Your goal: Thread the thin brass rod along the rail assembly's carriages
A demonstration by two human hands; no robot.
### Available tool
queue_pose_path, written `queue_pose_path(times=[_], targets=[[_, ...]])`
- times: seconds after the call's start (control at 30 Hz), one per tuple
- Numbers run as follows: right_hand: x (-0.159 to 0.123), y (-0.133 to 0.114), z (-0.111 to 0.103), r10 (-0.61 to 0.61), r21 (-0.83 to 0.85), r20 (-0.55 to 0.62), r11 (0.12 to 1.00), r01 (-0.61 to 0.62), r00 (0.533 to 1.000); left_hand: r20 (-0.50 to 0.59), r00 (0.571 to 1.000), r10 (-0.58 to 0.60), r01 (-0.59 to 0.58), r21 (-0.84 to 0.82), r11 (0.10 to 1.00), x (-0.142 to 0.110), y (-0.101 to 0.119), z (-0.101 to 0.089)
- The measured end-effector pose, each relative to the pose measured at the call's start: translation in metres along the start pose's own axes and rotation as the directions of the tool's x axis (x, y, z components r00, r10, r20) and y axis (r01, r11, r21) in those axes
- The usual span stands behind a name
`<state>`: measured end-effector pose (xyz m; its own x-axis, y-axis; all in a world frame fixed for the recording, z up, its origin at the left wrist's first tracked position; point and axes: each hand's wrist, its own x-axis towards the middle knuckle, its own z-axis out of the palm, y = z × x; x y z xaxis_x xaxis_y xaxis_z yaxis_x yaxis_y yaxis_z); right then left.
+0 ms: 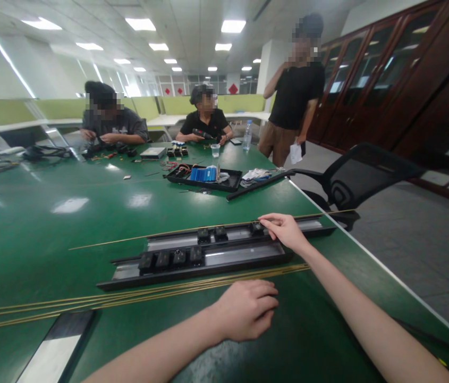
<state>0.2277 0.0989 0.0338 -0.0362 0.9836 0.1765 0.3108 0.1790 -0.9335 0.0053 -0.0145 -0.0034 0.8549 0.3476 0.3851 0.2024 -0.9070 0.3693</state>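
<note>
My right hand (pixel 285 232) reaches over the farther black channel (pixel 315 227), thumb and fingers pinched on a long thin brass rod (pixel 160 235). The rod runs along that channel's far edge, extending past both ends. Just below my fingertips sits a small black block (pixel 256 229); two more blocks (pixel 212 234) stand farther left in this channel. The nearer black channel (pixel 244 261) holds several similar blocks (pixel 170 258) toward its left end. My left hand (pixel 248 309) rests on the table with its fingers curled in, and nothing shows in it.
Several loose brass rods (pixel 136 294) lie in front of the channels. A flat dark-and-white bar (pixel 59 343) is at lower left. Beyond are a black tray (pixel 224 181), a bottle (pixel 247 135) and a cup (pixel 215 151). Two people sit opposite; another stands near a chair (pixel 352 175).
</note>
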Motion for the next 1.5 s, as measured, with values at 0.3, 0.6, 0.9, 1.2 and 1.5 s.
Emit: queue_pose_path(times=[0.3, 0.6, 0.9, 1.2, 1.5], targets=[[-0.0004, -0.0013, 0.0012, -0.007, -0.023, -0.025, 1.0, 0.006, 1.0, -0.007, 1.0, 0.009, -0.009, 0.007, 1.0, -0.0006, -0.0023, 0.0028], [0.0002, -0.0004, 0.0007, -0.009, -0.026, -0.04, 1.0, 0.008, 0.999, -0.018, 1.0, 0.004, -0.004, -0.002, 1.0, -0.0004, -0.0009, 0.0019], [-0.0008, -0.0023, 0.0003, -0.006, -0.027, -0.039, 1.0, 0.005, 0.999, -0.021, 1.0, 0.012, -0.012, 0.003, 1.0, 0.0002, -0.0004, 0.0006], [-0.001, -0.0046, 0.0006, -0.001, -0.032, -0.049, 1.0, -0.001, 0.999, -0.023, 1.0, 0.017, -0.017, 0.002, 1.0, 0.0001, -0.0026, 0.0016], [-0.0002, -0.0012, -0.0002, 0.009, -0.004, -0.052, 1.0, -0.009, 0.999, -0.019, 1.0, 0.023, -0.023, 0.01, 1.0, 0.0006, -0.0007, -0.001]])
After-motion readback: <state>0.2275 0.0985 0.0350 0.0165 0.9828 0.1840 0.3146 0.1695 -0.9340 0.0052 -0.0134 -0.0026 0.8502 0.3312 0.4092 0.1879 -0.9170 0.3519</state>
